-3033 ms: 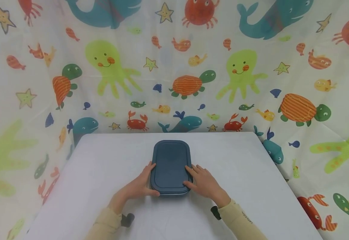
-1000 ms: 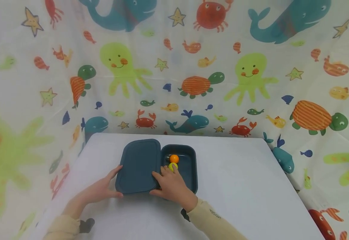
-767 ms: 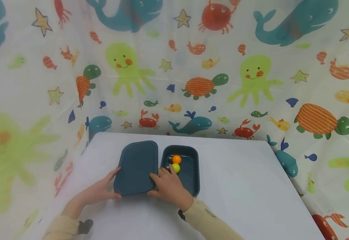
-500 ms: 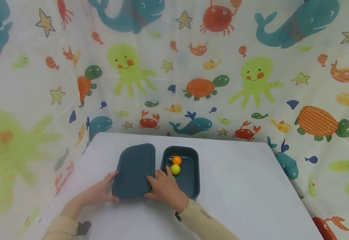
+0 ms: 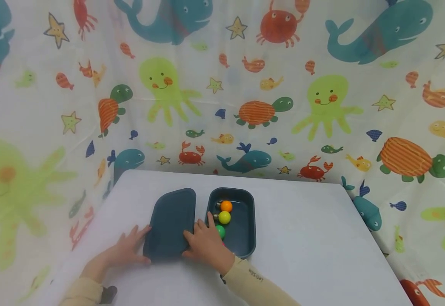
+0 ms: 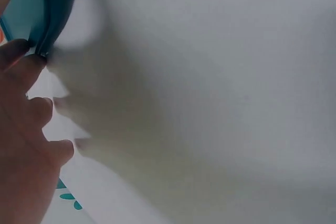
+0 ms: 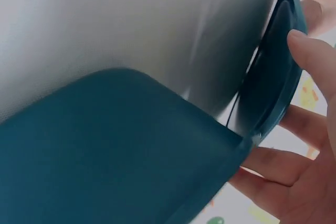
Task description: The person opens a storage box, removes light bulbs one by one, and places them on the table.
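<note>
A dark blue lid (image 5: 170,225) stands tilted over the left of the table, between both hands. My left hand (image 5: 124,250) holds its left edge; the left wrist view shows fingertips at the lid's rim (image 6: 58,11). On the opposite edge, my right hand (image 5: 209,246) grips the lid, thumb on the rim in the right wrist view. Beside it sits the uncovered dark blue box (image 5: 241,231). Inside are small coloured bulbs with metal screw bases: orange (image 5: 226,206), yellow (image 5: 224,217), and a green ball-shaped one (image 5: 220,231). A bit of pink shows below, mostly hidden by my right hand.
The white table (image 5: 303,238) extends to both sides of the box. Behind it hangs a curtain (image 5: 207,93) printed with sea animals, which also runs along the left and right sides.
The lid, first on the box, has come off to the left in both hands, uncovering the bulbs. Lately it has moved slightly nearer and tilted more, and the green bulb has come into view.
</note>
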The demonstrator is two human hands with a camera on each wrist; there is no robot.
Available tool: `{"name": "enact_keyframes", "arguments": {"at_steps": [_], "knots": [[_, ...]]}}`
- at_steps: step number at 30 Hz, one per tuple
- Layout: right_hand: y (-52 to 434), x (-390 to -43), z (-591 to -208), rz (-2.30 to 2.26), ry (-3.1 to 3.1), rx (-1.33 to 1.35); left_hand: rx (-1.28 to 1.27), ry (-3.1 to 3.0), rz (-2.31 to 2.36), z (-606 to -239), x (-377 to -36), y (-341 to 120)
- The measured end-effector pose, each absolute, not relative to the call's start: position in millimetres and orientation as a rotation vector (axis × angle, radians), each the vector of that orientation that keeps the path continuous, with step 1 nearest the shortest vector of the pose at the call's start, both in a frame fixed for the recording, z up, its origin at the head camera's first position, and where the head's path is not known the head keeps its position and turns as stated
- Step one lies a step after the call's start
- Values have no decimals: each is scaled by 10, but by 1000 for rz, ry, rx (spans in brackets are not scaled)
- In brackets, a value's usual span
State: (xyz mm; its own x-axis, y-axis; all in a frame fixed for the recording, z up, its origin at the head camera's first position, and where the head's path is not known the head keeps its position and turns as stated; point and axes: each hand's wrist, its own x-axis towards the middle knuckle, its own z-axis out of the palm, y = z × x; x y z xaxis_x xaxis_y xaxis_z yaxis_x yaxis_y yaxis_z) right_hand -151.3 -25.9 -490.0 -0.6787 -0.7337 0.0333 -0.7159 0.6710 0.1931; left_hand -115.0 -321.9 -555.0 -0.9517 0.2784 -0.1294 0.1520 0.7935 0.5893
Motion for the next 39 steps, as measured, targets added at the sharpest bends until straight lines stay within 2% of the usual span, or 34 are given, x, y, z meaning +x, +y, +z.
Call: {"name": "enact_keyframes", "arguments": {"at_steps": [14,25,39], "knots": [[-351,-1573,-4956,-378,-2864,1159,331,2760,849,-5482,-1243,-3160],[-257,-1634,-4865,-289,-2783,1090,301,2779,900,-5504,-1402,-3062],[31,-1895,-4748,-151,-2859,929,512,2635,1119,-5300,-1696,-2362]]}}
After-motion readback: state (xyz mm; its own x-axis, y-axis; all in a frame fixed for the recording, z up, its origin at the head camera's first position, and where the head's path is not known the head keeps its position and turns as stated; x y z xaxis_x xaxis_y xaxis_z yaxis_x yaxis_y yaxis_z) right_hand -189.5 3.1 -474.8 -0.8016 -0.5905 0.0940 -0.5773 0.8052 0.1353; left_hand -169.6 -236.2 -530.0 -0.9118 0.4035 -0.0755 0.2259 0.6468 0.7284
